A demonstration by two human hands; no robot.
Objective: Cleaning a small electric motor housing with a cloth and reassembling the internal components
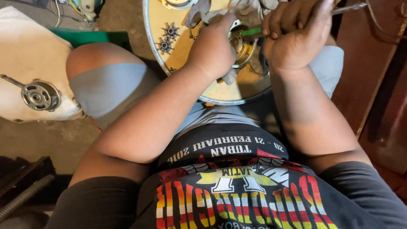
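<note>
Left hand (212,48) pressing down on round metal motor part (242,47) on yellow round tray (186,63), grip pressed together; right hand (296,38) clenching green-handled screwdriver (254,32) just beside part.

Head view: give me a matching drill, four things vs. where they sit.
Things:
1. left hand
2. right hand
3. two small gears
4. grey round motor cover

Places:
A. on the white cloth, far left
B. gripping a green-handled tool
C. pressing on the brass-coloured metal part
D. on the round tray, left of the hands

Pairs: 1-C, 2-B, 3-D, 4-A
</note>
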